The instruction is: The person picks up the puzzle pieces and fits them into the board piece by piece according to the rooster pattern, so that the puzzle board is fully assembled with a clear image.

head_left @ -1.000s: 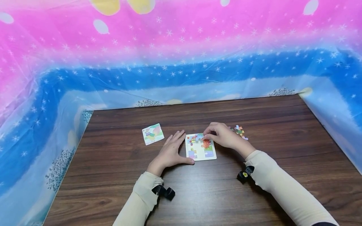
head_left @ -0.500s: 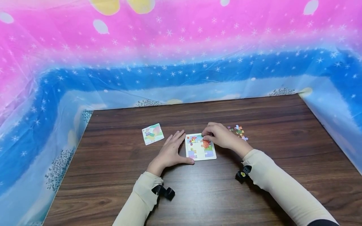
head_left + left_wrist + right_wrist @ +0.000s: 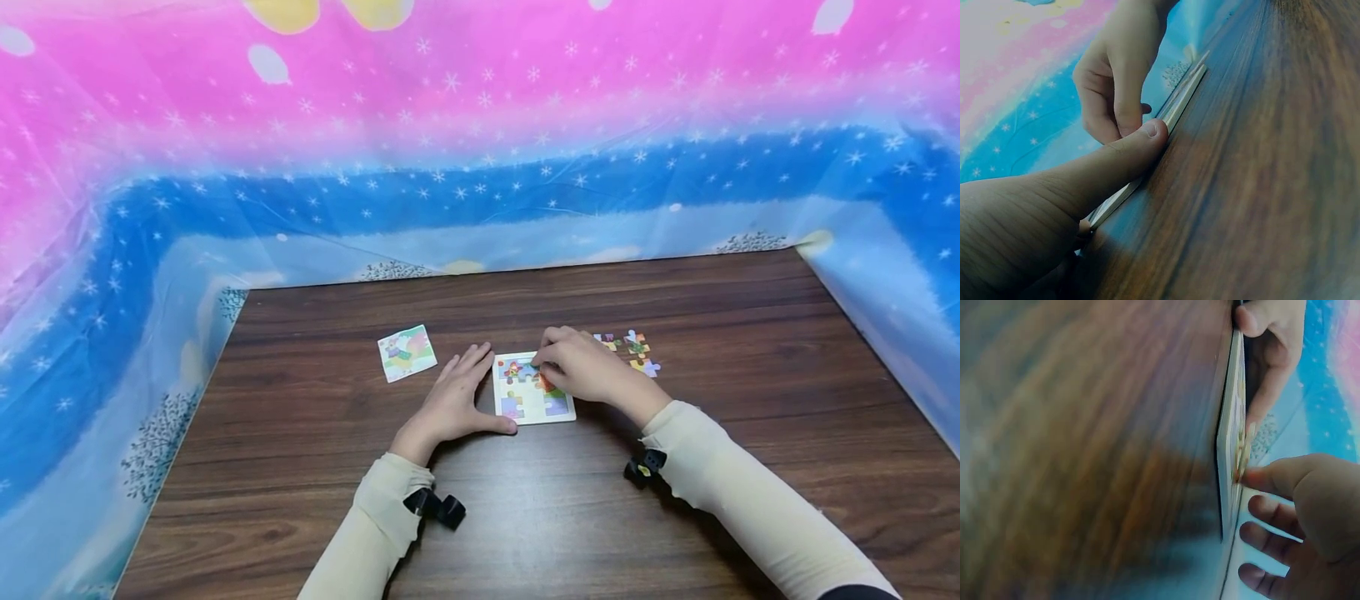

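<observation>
A square white-edged puzzle board lies on the table, partly filled with coloured pieces. My left hand rests along its left side with fingers straight and spread. Its thumb touches the near edge. Over the board's far right part, my right hand pinches a puzzle piece, which stands tilted above the board in the right wrist view. The piece's face is mostly hidden by the fingers. Bare white board shows in the middle, and fitted pieces sit in the near left corner.
Several loose puzzle pieces lie right of the board, beyond my right hand. A small square picture card lies to the left. A patterned cloth hangs behind the brown wooden table.
My right hand has shifted slightly left over the board's far edge, uncovering more of the loose pieces behind it. The left hand stays at the board. The head view has tilted slightly.
</observation>
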Available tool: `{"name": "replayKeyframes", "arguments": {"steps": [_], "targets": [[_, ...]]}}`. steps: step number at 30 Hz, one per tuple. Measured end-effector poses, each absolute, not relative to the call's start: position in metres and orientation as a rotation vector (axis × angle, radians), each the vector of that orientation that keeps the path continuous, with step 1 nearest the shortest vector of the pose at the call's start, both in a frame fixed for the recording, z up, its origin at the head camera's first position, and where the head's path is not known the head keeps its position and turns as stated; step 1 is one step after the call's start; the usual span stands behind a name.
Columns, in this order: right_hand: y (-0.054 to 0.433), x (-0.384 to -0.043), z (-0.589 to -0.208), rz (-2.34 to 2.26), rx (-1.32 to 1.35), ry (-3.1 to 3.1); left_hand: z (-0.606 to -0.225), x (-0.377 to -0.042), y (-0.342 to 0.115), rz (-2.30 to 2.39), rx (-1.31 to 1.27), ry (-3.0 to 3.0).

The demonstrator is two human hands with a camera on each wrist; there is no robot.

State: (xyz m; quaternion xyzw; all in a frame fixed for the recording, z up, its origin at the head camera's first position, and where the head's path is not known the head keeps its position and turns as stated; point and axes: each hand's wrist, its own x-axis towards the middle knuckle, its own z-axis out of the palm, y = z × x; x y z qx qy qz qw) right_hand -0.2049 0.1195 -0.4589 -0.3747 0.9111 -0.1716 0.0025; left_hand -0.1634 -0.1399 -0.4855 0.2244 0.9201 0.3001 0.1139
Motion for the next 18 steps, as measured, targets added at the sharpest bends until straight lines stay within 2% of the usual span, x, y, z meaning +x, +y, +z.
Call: {"name": "replayKeyframes", "arguments": {"steps": [18], "targets": [[0.1092,-0.2013,-0.4583,-0.524,-1.178,2.83,-0.4875,-0.1649,-0.1406,0.886,0.663,2.69]]}}
